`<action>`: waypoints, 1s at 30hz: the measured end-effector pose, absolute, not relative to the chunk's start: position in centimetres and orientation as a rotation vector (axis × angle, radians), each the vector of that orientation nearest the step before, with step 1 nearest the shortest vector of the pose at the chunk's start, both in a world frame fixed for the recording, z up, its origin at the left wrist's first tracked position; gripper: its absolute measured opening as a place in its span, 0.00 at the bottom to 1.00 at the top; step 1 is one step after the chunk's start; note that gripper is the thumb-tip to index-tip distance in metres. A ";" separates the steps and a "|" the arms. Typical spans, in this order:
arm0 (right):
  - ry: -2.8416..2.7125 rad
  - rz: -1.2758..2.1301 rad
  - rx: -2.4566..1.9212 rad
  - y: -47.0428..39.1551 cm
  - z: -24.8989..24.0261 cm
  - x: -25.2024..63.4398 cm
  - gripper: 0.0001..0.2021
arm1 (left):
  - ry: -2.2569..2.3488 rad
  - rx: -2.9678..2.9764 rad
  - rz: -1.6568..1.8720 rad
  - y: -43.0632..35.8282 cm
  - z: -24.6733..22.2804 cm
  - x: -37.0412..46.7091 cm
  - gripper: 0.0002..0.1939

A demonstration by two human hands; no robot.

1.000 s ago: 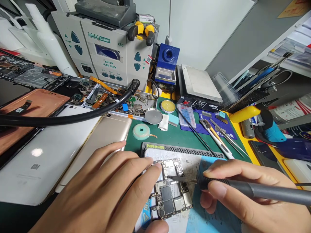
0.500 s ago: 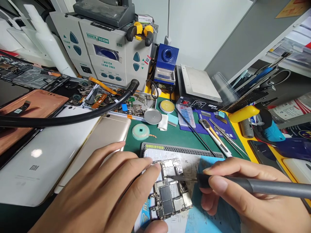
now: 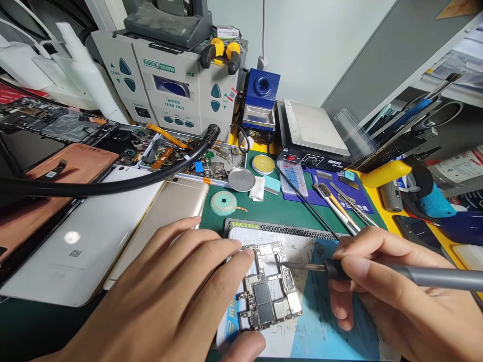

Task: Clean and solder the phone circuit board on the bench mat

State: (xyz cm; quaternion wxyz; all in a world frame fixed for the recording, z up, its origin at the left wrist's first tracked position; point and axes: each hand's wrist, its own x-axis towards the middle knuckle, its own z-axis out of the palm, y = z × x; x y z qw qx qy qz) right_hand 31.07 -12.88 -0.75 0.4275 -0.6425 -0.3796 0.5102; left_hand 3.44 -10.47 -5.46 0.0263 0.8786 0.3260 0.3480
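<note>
A phone circuit board [image 3: 264, 299] with silver shields and dark chips lies on a white and blue work mat [image 3: 320, 322]. My left hand [image 3: 177, 286] steadies it, fingertips on its upper left edge and thumb at its lower edge. Pinched between thumb and fingers of my right hand [image 3: 392, 286] is a soldering iron [image 3: 433, 276] with a grey handle and black collar. Its thin metal tip points left, over the upper right part of the board. Whether the tip touches the board, I cannot tell.
Behind stand a hot air station [image 3: 169, 85], an iron stand [image 3: 260, 95] and a heating plate [image 3: 313, 130]. A black hose [image 3: 143, 187] crosses over phones at left. Nearer are a flux tin [image 3: 263, 164], a solder wick reel [image 3: 223, 203], brushes [image 3: 332, 201] and tweezers [image 3: 354, 203].
The iron's tip has shifted right and slightly up across the board, with my right hand moving the same way. My left hand still holds the board. The whole view has shifted slightly.
</note>
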 end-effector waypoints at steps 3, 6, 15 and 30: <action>-1.027 1.359 -1.453 -12.5 -1.5 32.2 0.13 | 1.041 2.688 1.047 -10.9 -5.3 3.4 0.21; -1.019 1.360 -1.404 -12.2 -1.6 32.4 0.13 | 1.059 2.648 1.034 -11.2 -5.3 3.2 0.23; -0.843 1.322 -1.515 -12.3 -1.0 32.5 0.17 | 1.080 2.659 0.940 -10.8 -4.8 3.1 0.23; -0.817 1.321 -1.361 -11.7 -0.9 31.9 0.17 | 0.978 2.569 1.344 -8.9 -3.3 2.1 0.13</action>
